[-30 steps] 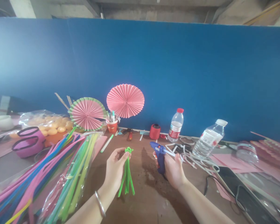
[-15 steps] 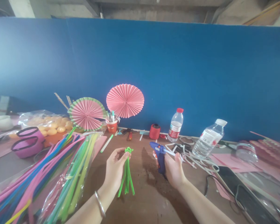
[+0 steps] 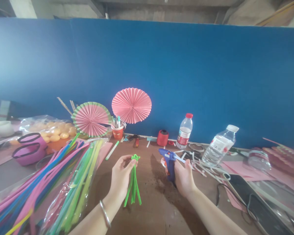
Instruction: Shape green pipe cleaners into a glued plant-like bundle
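Observation:
Between the thumb and fingers of my left hand (image 3: pixel 122 173) is a bunch of green pipe cleaners (image 3: pixel 134 186), pinched near its looped top. Its several stems hang downward and spread apart above the brown table (image 3: pixel 149 215). My right hand (image 3: pixel 183 178) is wrapped round the handle of a blue hot glue gun (image 3: pixel 170 163). The gun's nozzle points left, toward the pipe cleaners but apart from them. A pale glue stick (image 3: pixel 180 159) sticks out of its rear. The fingers at the trigger are partly hidden by the handle.
Colourful pipe cleaners (image 3: pixel 71 189) in plastic bags lie on the left. At the back stand pink paper fans (image 3: pixel 131 106), a red cup (image 3: pixel 117 132) of pens, red tape (image 3: pixel 162 138) and a red-capped bottle (image 3: pixel 184 132). A white-capped bottle (image 3: pixel 219 147), cords and a phone (image 3: pixel 257 202) are on the right.
The glue gun has shifted very slightly to the right in my right hand. My left hand and the green pipe cleaners have stayed nearly still.

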Motion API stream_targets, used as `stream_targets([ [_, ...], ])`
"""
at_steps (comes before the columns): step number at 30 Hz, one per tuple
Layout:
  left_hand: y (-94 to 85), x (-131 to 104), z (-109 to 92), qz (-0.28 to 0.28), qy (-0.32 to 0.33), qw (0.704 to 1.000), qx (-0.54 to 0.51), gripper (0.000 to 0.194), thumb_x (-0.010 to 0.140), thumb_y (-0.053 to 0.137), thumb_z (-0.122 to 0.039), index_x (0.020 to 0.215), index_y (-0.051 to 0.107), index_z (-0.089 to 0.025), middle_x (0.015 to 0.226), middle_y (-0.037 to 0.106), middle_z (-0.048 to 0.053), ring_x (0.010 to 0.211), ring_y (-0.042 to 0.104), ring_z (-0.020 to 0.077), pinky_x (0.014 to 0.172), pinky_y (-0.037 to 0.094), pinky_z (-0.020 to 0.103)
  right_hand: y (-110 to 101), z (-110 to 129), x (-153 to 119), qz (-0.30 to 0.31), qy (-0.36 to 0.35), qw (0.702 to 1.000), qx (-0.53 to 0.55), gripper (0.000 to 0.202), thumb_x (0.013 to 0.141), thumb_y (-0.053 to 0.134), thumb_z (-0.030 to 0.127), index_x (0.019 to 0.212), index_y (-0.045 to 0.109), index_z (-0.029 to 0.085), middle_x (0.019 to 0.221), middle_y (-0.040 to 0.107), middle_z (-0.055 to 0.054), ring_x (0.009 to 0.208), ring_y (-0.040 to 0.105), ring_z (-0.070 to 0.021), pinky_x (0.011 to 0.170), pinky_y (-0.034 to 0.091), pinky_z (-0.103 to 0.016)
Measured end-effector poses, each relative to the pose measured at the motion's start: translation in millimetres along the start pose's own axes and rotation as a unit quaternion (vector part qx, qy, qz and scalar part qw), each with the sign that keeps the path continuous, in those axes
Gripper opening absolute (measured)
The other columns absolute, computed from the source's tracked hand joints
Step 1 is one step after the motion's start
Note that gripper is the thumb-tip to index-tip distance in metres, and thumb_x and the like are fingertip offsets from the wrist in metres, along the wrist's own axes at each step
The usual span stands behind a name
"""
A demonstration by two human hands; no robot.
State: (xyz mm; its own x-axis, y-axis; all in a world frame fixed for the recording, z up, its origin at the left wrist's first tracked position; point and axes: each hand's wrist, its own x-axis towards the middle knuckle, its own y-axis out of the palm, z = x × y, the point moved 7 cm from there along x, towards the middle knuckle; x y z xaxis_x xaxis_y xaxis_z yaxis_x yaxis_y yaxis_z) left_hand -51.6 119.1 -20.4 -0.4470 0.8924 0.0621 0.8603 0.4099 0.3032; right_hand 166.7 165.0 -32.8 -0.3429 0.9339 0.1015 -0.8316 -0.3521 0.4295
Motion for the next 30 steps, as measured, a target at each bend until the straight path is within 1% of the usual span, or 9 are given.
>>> stream_targets([
  [9, 0.8, -2, -1, 0.004, -0.003, 1.000, 0.001, 0.028, 0.064, 0.070, -0.028, 0.086, 0.061, -0.014, 0.080, 0.068, 0.006, 0.077, 0.063, 0.0179, 0.077, 0.047, 0.033, -3, -4, 0, -0.014, 0.014, 1.000, -0.006, 0.074, 0.077, 0.014, 0.071, 0.099, 0.058, 0.016, 0.081, 0.059, -0.006, 0.063, 0.049, -0.0180, 0.056, 0.038, -0.029],
  [15, 1.6, -1, -1, 0.007, -0.004, 1.000, -0.003, 0.028, 0.064, 0.070, -0.027, 0.087, 0.061, -0.013, 0.080, 0.068, 0.007, 0.077, 0.063, 0.0175, 0.076, 0.047, 0.032, -6, -4, 2, -0.029, 0.020, 0.999, 0.000, 0.070, 0.077, 0.019, 0.070, 0.098, 0.059, 0.016, 0.081, 0.060, -0.006, 0.063, 0.050, -0.0181, 0.056, 0.039, -0.029],
  [20, 2.2, -2, -2, 0.008, -0.008, 1.000, -0.006, 0.027, 0.064, 0.070, -0.027, 0.085, 0.061, -0.014, 0.079, 0.067, 0.006, 0.076, 0.062, 0.0169, 0.076, 0.047, 0.032, -5, -3, 1, -0.037, 0.015, 0.999, -0.025, 0.072, 0.073, 0.023, 0.074, 0.097, 0.059, 0.016, 0.075, 0.060, -0.006, 0.060, 0.049, -0.0175, 0.054, 0.039, -0.028],
  [21, 2.3, -2, -2, 0.009, -0.007, 1.000, -0.002, 0.026, 0.065, 0.070, -0.027, 0.085, 0.061, -0.014, 0.078, 0.067, 0.006, 0.076, 0.062, 0.0167, 0.076, 0.047, 0.032, -5, -3, 1, -0.034, 0.010, 0.999, -0.029, 0.073, 0.071, 0.025, 0.076, 0.097, 0.059, 0.016, 0.073, 0.059, -0.006, 0.059, 0.048, -0.0169, 0.054, 0.038, -0.027],
  [23, 2.2, -2, -3, 0.009, -0.005, 1.000, 0.000, 0.027, 0.065, 0.070, -0.027, 0.086, 0.061, -0.014, 0.078, 0.068, 0.006, 0.076, 0.062, 0.0166, 0.077, 0.047, 0.032, -5, -3, 1, -0.028, -0.001, 0.999, -0.041, 0.074, 0.065, 0.037, 0.078, 0.097, 0.060, 0.016, 0.070, 0.059, -0.005, 0.057, 0.046, -0.0152, 0.053, 0.037, -0.026],
  [25, 1.9, -2, -2, 0.004, -0.008, 1.000, -0.002, 0.029, 0.063, 0.070, -0.028, 0.086, 0.061, -0.013, 0.078, 0.068, 0.006, 0.074, 0.063, 0.0167, 0.076, 0.047, 0.032, -6, -4, 1, -0.028, -0.010, 0.998, -0.062, 0.071, 0.057, 0.054, 0.073, 0.098, 0.061, 0.016, 0.067, 0.058, -0.003, 0.056, 0.045, -0.0139, 0.052, 0.035, -0.024],
  [27, 2.0, -3, -2, 0.000, -0.011, 1.000, -0.002, 0.029, 0.062, 0.071, -0.028, 0.085, 0.062, -0.013, 0.078, 0.068, 0.007, 0.074, 0.063, 0.0171, 0.075, 0.047, 0.032, -9, -3, 1, -0.043, -0.019, 0.995, -0.083, 0.065, 0.051, 0.070, 0.060, 0.098, 0.061, 0.016, 0.068, 0.058, -0.002, 0.059, 0.047, -0.0141, 0.055, 0.036, -0.024],
  [28, 2.4, -3, -2, -0.001, -0.011, 1.000, -0.001, 0.029, 0.062, 0.071, -0.028, 0.085, 0.062, -0.013, 0.078, 0.068, 0.007, 0.074, 0.063, 0.0174, 0.075, 0.047, 0.032, -10, -3, 2, -0.053, -0.024, 0.994, -0.092, 0.061, 0.050, 0.075, 0.053, 0.097, 0.061, 0.017, 0.069, 0.059, -0.002, 0.061, 0.048, -0.0144, 0.056, 0.036, -0.024],
  [30, 3.3, -3, -3, 0.001, -0.011, 1.000, 0.003, 0.028, 0.062, 0.071, -0.028, 0.084, 0.062, -0.013, 0.078, 0.068, 0.007, 0.075, 0.063, 0.0179, 0.075, 0.047, 0.032, -11, -3, 2, -0.075, -0.024, 0.992, -0.104, 0.048, 0.054, 0.075, 0.043, 0.091, 0.062, 0.016, 0.071, 0.060, -0.003, 0.059, 0.048, -0.0136, 0.056, 0.035, -0.024],
])
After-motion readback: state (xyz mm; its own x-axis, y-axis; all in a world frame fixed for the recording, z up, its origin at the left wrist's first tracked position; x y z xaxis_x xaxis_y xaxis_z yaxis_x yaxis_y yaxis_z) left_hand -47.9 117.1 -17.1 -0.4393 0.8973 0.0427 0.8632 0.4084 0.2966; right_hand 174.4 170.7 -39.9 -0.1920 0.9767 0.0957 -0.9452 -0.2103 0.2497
